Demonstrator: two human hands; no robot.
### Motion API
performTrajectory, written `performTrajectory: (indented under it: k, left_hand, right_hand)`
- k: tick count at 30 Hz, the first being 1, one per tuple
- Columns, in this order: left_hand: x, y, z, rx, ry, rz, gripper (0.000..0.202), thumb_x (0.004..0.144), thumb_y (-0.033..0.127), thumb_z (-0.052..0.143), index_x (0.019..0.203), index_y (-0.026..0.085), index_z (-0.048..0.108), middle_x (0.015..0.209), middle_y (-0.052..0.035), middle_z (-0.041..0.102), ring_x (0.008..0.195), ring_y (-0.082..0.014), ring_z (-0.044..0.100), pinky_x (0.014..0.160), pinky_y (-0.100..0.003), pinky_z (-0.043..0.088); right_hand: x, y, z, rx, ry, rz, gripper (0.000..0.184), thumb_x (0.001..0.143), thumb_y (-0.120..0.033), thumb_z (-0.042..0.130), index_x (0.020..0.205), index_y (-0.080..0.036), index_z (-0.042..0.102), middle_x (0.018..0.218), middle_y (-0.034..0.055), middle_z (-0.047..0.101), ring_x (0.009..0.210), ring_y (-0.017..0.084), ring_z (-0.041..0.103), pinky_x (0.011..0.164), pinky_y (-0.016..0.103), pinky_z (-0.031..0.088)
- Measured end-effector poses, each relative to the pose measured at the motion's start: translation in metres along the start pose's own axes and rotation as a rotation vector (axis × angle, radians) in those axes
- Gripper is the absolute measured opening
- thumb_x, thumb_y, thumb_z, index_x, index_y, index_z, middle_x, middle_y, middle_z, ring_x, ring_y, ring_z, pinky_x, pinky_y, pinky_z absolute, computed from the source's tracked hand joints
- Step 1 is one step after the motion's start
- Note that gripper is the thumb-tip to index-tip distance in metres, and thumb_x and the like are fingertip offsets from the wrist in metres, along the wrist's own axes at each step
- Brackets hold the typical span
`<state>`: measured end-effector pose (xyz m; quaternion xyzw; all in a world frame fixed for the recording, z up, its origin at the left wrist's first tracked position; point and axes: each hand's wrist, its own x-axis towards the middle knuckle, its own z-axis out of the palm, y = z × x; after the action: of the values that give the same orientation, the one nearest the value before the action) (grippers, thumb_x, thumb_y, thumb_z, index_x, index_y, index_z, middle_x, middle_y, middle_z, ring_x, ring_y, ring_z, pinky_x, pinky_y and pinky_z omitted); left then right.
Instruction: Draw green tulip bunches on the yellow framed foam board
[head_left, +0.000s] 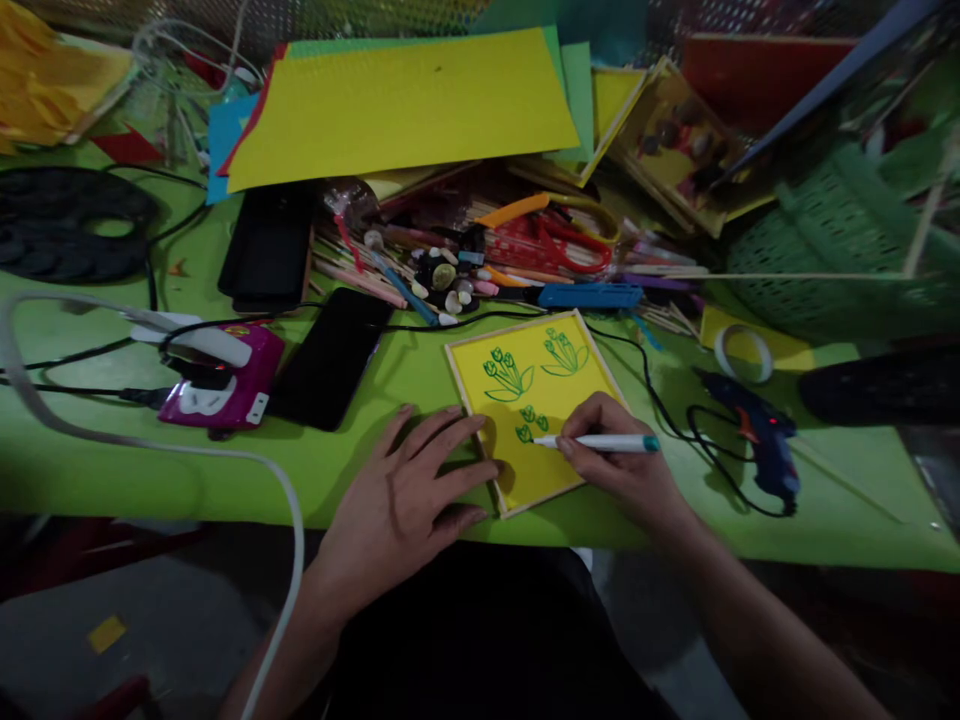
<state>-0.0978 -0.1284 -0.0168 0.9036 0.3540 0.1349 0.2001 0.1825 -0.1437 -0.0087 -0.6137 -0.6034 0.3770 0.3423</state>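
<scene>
A yellow framed card (pixel 537 405) with green flower drawings lies on the green table near the front edge. My right hand (pixel 619 465) is closed on a white marker with a teal cap (pixel 600 442), its tip touching the card beside the lowest flower. My left hand (pixel 416 480) lies flat and open on the table, fingertips resting at the card's left edge.
A black phone (pixel 331 355) and a pink device (pixel 221 385) with cables lie to the left. A blue glue gun (pixel 757 435) and a tape roll (pixel 742 352) are at the right. Pencils, red scissors (pixel 559 245), paper sheets (pixel 405 100) and a green basket (pixel 840 240) crowd the back.
</scene>
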Motion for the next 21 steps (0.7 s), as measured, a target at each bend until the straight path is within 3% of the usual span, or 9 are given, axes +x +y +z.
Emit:
performTrajectory:
  k: [9,21]
  left_hand:
    - [-0.0009,-0.0013,0.0027,-0.008,0.014,0.01,0.038,0.098,0.037,0.067,0.135,0.042,0.063,0.163,0.0049,0.05,0.151,-0.023,0.045,0.128,-0.054,0.025]
    - [-0.0002,-0.0028,0.0039,0.015,0.035,0.021,0.035,0.1,0.042,0.063,0.135,0.042,0.063,0.162,0.0039,0.051,0.149,-0.0256,0.047,0.127,-0.056,0.027]
  right_hand:
    - [-0.002,0.0007,-0.0006,0.004,0.019,-0.016,0.013,0.085,-0.023,0.07,0.079,-0.024,0.058,0.068,-0.0028,0.06,0.057,0.014,0.051,0.053,0.026,0.038]
    - [-0.0093,0.0042,-0.0042,0.106,0.068,0.039,0.015,0.083,-0.02,0.069,0.075,-0.023,0.057,0.064,-0.0044,0.054,0.056,0.012,0.044,0.051,0.026,0.032]
